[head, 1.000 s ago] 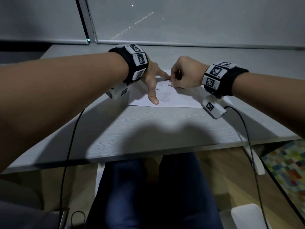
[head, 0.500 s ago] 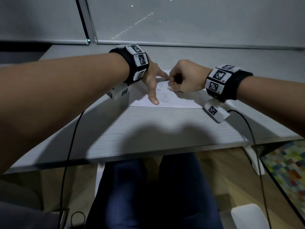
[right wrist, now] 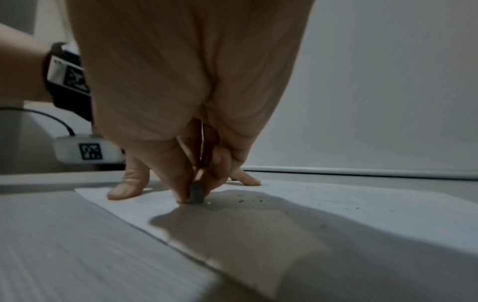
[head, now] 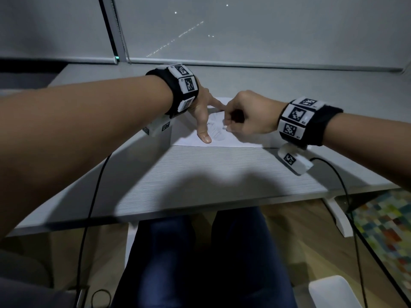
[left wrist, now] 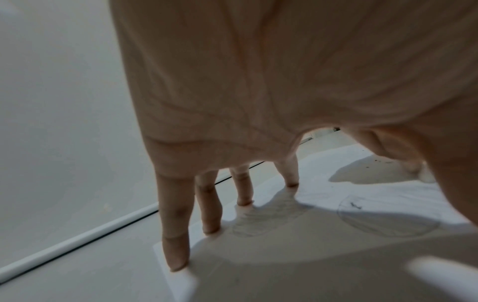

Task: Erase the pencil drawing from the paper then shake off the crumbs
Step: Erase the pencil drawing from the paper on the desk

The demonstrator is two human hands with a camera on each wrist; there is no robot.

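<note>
1. Grey wood-grain desk (head: pixel 222 174) stands before a drawn window blind (head: pixel 266 30).
2. White paper (head: pixel 240 142) lies flat on the desk, with the faint pencil drawing (left wrist: pixel 388 220) still on it.
3. Left hand (head: pixel 201 112) presses the sheet with fingers straight and spread.
4. Right hand (head: pixel 246 115) pinches a small eraser (right wrist: pixel 196 194), its end touching the paper.
5. Dark crumbs (right wrist: pixel 248 201) lie scattered just beside the eraser.

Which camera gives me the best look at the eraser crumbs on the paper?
Right wrist: dark crumbs speckle the paper beside the eraser. Left wrist shows a few specks; head shows none.
</note>
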